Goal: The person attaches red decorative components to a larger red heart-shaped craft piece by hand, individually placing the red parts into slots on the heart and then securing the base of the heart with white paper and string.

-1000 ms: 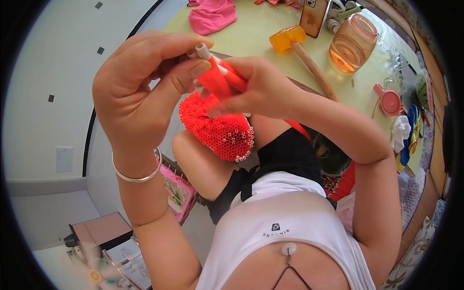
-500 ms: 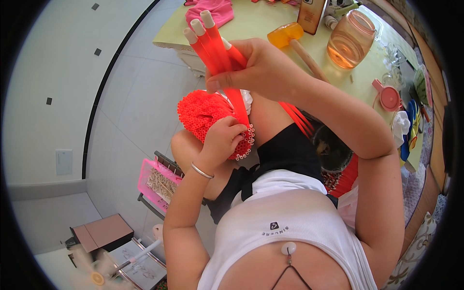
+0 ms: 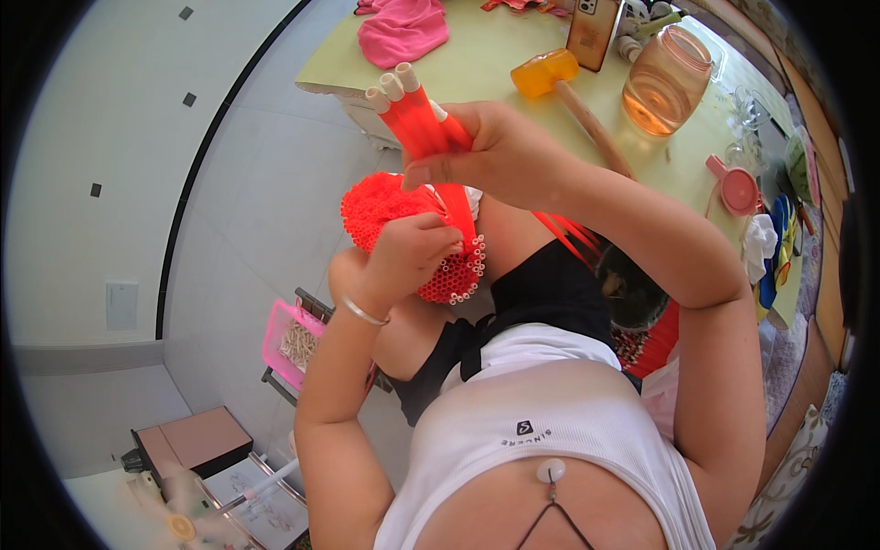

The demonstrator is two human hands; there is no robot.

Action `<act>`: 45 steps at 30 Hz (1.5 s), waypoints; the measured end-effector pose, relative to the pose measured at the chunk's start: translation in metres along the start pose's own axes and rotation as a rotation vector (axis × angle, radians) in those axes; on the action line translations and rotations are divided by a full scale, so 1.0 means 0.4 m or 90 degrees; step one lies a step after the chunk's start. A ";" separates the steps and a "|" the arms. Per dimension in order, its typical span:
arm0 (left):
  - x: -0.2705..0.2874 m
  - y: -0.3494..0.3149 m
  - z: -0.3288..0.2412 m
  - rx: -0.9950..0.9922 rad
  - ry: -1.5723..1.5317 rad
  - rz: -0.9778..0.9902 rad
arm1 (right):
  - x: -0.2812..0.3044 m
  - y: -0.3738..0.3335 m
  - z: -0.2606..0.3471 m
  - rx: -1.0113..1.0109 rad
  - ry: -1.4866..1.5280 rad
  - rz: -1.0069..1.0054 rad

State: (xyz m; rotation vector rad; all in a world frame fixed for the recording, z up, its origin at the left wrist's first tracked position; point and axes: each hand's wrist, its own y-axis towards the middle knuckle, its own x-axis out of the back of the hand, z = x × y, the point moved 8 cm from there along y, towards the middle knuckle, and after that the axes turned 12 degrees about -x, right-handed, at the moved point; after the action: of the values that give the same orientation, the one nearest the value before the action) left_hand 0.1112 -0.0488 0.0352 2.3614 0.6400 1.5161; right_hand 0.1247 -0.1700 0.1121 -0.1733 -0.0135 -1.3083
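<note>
My right hand [image 3: 477, 147] is closed around several red plastic strips [image 3: 420, 124] with white tubular tips, held up in front of me. Below it, on my lap, rests a rounded red honeycomb-like bundle [image 3: 371, 203] of many small tubes, with white rings [image 3: 478, 261] along its near right edge. The held strips run down to this bundle beside my left hand. My left hand [image 3: 412, 252] lies over the bundle, fingers curled and pinched near the strips' lower ends; what is between the fingertips is hidden.
More red strips [image 3: 564, 234] lie by my right thigh next to a dark round container [image 3: 632, 289]. The table ahead holds a mallet [image 3: 545, 73], a jar of liquid [image 3: 667, 82], a phone [image 3: 594, 32] and pink cloth [image 3: 403, 32]. A pink basket [image 3: 282, 344] of white pieces stands left.
My right hand has come down slightly with the strips, their white tips now lower and a little farther right. My left hand has shifted slightly left, its fingers curled more tightly.
</note>
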 end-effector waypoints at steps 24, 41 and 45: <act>0.360 0.127 -0.233 -0.080 0.250 -0.438 | -0.039 0.002 0.007 0.061 -0.035 0.072; -0.095 -0.180 -0.069 0.213 0.157 -0.191 | -0.075 0.022 0.019 0.219 -0.071 0.030; -0.088 -0.181 -0.094 0.203 0.133 -0.221 | -0.074 -0.015 0.059 0.220 -0.095 0.059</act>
State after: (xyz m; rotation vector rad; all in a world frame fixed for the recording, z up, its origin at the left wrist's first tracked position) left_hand 0.0485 -0.0040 -0.0092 2.1586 1.3536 1.6031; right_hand 0.1133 -0.1398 0.1330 0.0241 -0.3530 -1.1781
